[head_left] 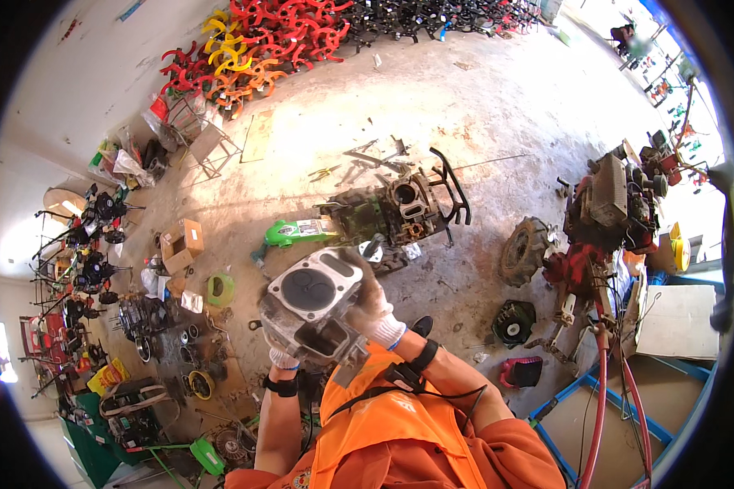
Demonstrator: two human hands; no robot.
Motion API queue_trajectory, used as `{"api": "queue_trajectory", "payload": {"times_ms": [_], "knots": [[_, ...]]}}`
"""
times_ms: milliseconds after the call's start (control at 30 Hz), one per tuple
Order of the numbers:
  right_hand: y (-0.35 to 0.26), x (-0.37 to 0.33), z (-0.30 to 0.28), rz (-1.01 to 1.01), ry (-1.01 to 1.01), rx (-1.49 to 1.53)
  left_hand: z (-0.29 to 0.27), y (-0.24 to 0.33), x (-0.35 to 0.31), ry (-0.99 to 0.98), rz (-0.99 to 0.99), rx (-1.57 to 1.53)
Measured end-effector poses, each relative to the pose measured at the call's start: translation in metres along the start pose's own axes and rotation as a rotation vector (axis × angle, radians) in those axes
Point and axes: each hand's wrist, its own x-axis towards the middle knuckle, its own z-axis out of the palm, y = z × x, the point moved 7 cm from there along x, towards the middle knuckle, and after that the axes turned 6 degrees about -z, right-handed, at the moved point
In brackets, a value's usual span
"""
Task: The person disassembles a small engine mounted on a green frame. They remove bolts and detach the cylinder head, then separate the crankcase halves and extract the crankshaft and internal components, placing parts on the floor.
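Observation:
I hold a grey metal engine cylinder head [300,322] up in front of my chest, its flat face with a dark round area turned upward. My right hand [377,314], in a pale work glove, grips its right side. My left hand [283,357], also gloved, supports it from below on the left; most of those fingers are hidden behind the casting. Beyond it on the floor stands a dirty engine block [412,204] with an open round bore, joined to a dark machine body with a green cover [298,231].
Loose metal parts [367,155] lie beyond the engine. A tyre [523,251] and another machine [607,204] stand at right. At left are a cardboard box [181,244], a green container [219,289] and rows of machines [98,269]. Red curved blades [294,33] are heaped at the far wall.

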Motion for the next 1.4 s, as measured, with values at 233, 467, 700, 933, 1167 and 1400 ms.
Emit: {"api": "queue_trajectory", "payload": {"times_ms": [233, 467, 700, 933, 1167, 1400], "knots": [[0.083, -0.031, -0.016, 0.256, -0.069, 0.273, 0.044, 0.049, -0.011, 0.567, 0.421, 1.312], [0.133, -0.074, -0.032, 0.337, -0.206, -0.261, 0.156, 0.047, 0.033, 0.549, 0.510, 1.137], [0.119, -0.104, -0.033, 0.245, -0.574, -0.733, 0.105, 0.005, 0.057, 0.831, 0.180, 0.446], [0.078, -0.069, -0.032, 0.810, 0.107, 0.790, 0.134, -0.012, 0.050, 0.562, 0.503, 1.678], [0.076, -0.081, -0.058, 0.935, 0.179, 0.655, 0.214, 0.001, 0.059, 0.176, 0.484, 1.495], [0.101, -0.098, -0.103, 0.680, 0.167, 0.567, 0.254, -0.004, 0.044, -0.071, 0.462, 1.788]]}}
